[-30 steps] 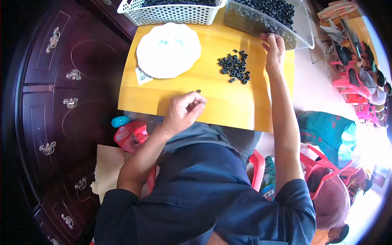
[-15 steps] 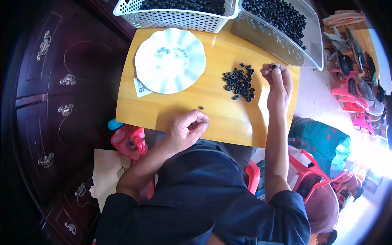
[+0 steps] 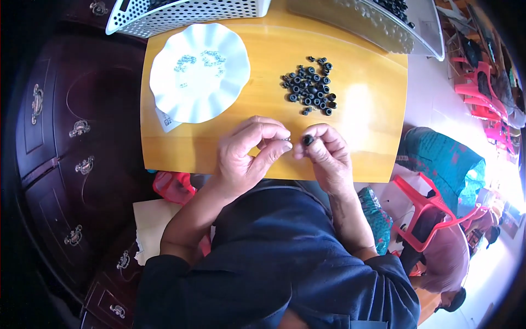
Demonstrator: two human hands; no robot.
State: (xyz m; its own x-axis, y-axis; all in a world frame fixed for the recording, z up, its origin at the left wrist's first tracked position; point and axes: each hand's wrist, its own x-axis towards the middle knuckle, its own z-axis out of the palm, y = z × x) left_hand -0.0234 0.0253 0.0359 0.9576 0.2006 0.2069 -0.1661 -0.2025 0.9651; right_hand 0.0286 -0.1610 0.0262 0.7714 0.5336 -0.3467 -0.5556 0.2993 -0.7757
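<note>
My left hand (image 3: 244,151) is closed in a pinch above the front of the yellow table, a tiny silvery piece (image 3: 287,139) between thumb and forefinger. Close beside it, my right hand (image 3: 331,159) grips a small black hollow piece (image 3: 308,140) between thumb and fingers. The two fingertips nearly meet. Beyond them lies a loose pile of similar black round pieces (image 3: 313,90), many with a hole in the end. To the left stands a white wavy-rimmed plate (image 3: 236,77) with tiny silvery-green bits (image 3: 212,58) scattered in it.
A white perforated basket (image 3: 192,17) and a clear plastic bin (image 3: 350,24) holding black pieces stand along the far edge. Under the plate pokes a printed card (image 3: 167,120). Dark drawers (image 3: 82,104) flank the left; a red chair (image 3: 422,208) and a seated person (image 3: 444,252) are at right.
My right hand has come from beside the clear bin to meet my left, carrying the black piece. My left hand has risen slightly over the table. The whole view has shifted.
</note>
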